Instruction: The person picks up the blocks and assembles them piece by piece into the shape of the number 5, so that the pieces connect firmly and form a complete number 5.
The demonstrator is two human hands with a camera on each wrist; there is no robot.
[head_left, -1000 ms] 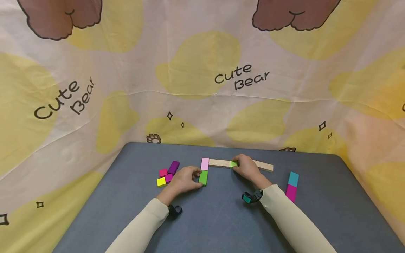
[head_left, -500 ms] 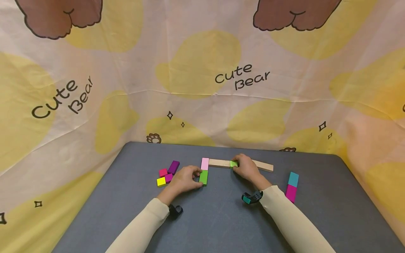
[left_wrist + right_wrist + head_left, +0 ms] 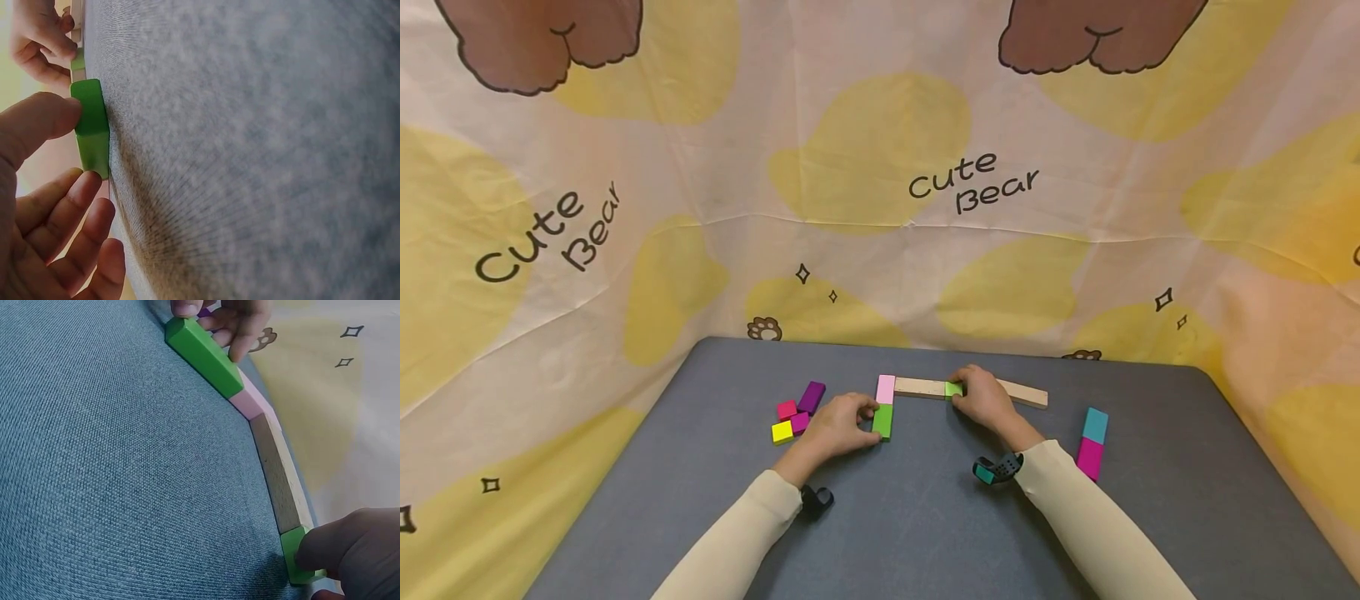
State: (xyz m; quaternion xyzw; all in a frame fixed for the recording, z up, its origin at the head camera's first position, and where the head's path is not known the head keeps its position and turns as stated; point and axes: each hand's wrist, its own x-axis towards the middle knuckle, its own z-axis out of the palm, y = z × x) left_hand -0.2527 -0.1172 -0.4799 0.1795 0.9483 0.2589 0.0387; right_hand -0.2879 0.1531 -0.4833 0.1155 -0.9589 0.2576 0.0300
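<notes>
My left hand (image 3: 832, 428) pinches a green rectangular block (image 3: 884, 422), thumb at its near end and fingertips along its left side. The left wrist view shows the block's green faces (image 3: 92, 112) between thumb and fingers. Against the far end of that block sits a pink block (image 3: 886, 389). From there a plain wooden strip (image 3: 920, 387) runs right to a light green block (image 3: 952, 390). My right hand (image 3: 987, 397) grips the light green block, partly covering it. Beyond this hand another plain wooden strip (image 3: 1028, 394) continues the row, its left end hidden.
Left of my left hand lie a purple block (image 3: 812, 397), a red block (image 3: 786, 409), a magenta block (image 3: 801, 422) and a yellow block (image 3: 782, 432). At the right, a blue block (image 3: 1095, 425) adjoins a magenta one. A printed cloth (image 3: 880, 283) hangs behind the grey table (image 3: 917, 517).
</notes>
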